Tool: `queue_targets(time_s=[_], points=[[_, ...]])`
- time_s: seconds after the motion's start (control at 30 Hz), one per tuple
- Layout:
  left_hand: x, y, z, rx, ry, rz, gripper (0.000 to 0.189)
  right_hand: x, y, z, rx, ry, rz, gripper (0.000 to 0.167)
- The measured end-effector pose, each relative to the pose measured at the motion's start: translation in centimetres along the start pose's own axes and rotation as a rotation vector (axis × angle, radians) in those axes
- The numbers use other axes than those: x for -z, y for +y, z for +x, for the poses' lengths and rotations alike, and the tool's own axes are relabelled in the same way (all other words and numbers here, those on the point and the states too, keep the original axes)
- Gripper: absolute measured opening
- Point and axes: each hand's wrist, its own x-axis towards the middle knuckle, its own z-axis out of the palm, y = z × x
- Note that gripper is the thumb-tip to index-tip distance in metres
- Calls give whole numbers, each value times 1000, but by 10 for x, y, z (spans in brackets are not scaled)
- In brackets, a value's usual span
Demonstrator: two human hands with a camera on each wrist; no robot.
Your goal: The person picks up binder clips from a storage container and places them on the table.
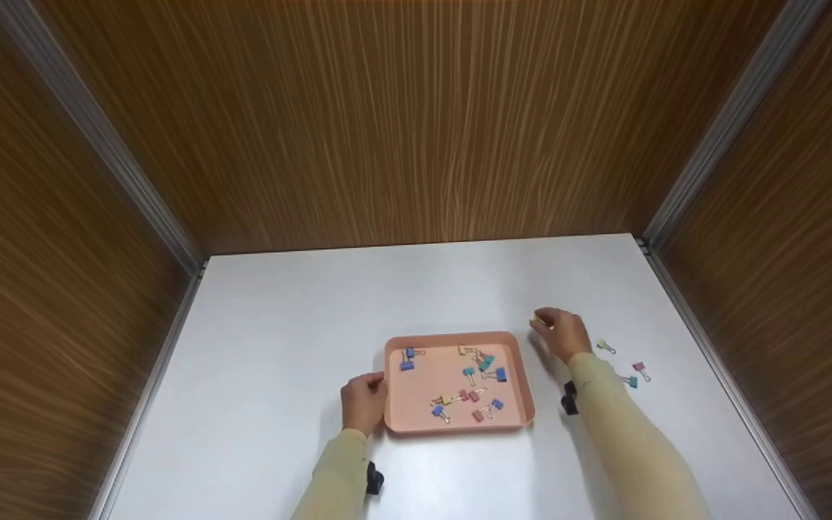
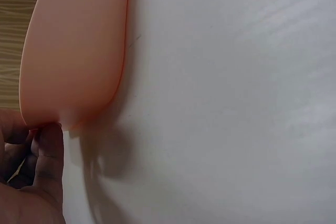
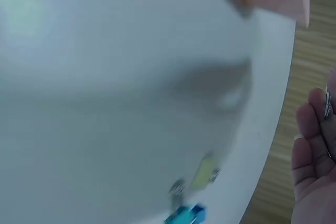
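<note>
A pink rectangular tray (image 1: 423, 384) lies on the table, with several small binder clips in blue, teal, yellow and pink scattered inside. At its left side, my left hand (image 1: 364, 403) pinches the rim between thumb and fingers; the left wrist view shows the thumb against the tray wall (image 2: 73, 51). Beyond the tray's upper right corner, my right hand (image 1: 565, 336) is raised over the table and holds a binder clip by its fingertips. Silver wire handles (image 3: 327, 106) of that clip show between the fingers in the right wrist view; its body is mostly hidden.
Right of the tray, loose on the white table (image 1: 279, 310), are a yellow binder clip (image 1: 606, 347), a pink binder clip (image 1: 641, 370) and a teal binder clip (image 1: 631, 381), the last partly behind the right sleeve. Wood-grain panels (image 1: 416, 130) enclose the table at the back and sides.
</note>
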Motion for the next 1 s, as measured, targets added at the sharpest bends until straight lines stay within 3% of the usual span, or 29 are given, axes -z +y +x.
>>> queue_targets(time_s=[0.23,0.6,0.87,1.0], points=[[4,0,0,52,-15,3,17,27,40,-20,-103,-41,23,39],[8,-1,0,52,-15,10,18,52,90,-47,-204,-48,-18,42],[8,-2,2,-10,20,32,16,51,98,-51,-228,-46,-25,41],[8,-1,1,33,1,23,17,52,97,-52,-211,-44,-60,41]])
